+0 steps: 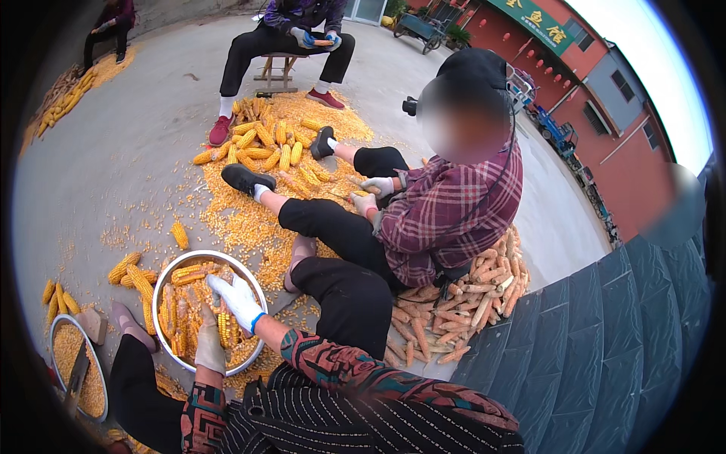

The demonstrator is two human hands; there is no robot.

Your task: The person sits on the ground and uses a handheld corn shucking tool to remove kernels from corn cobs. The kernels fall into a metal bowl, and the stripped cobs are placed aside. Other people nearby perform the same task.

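Note:
A round metal basin between my knees holds several partly shelled corn cobs. My right hand, in a white glove with a blue cuff, lies over the cobs at the basin's upper middle, fingers pointing left. My left hand, in a soiled pale glove, reaches into the basin from its near side, beside the cobs. Whether either hand grips a cob is not clear. Whole corn cobs lie against the basin's left side. At lower left, a second basin holds loose kernels, with a board or bar across it.
A co-worker in a plaid shirt sits close at the right, legs stretched over spread kernels. Beyond are piled yellow cobs and another seated person. Stripped cobs lie heaped behind the co-worker, near a dark tiled surface.

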